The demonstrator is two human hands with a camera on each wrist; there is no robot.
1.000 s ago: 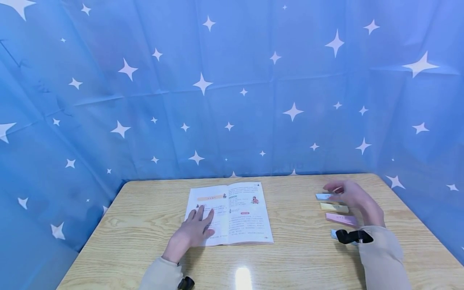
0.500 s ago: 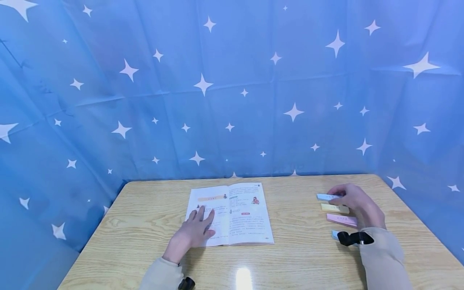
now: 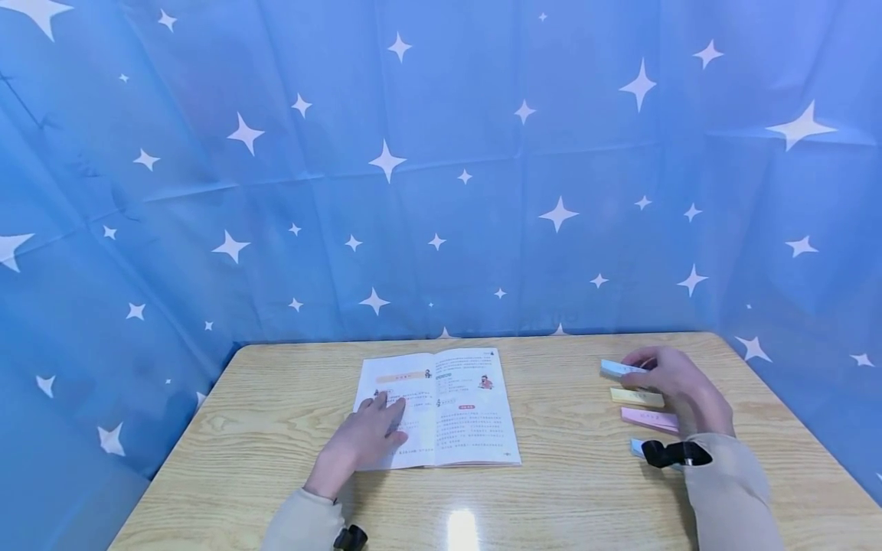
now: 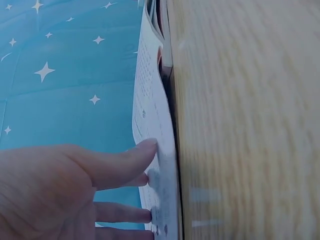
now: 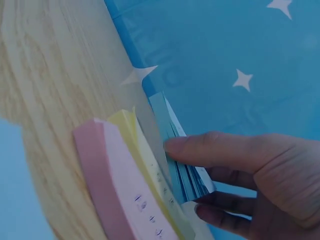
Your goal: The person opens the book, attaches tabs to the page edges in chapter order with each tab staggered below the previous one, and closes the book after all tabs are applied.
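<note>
One blue sticky-note pad (image 3: 612, 369), far right on the table (image 3: 558, 474), has just tilted, seemingly secured, pinched by the right hand (image 3: 677, 380); the spread left hand (image 3: 361, 438) rests on the open book (image 3: 475, 432).

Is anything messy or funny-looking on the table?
Nothing looks spilled. One odd thing: the far blue pad, pinched by the right hand, has dark gaps between its splayed sheets, while the pink pad looks like a solid block.
</note>
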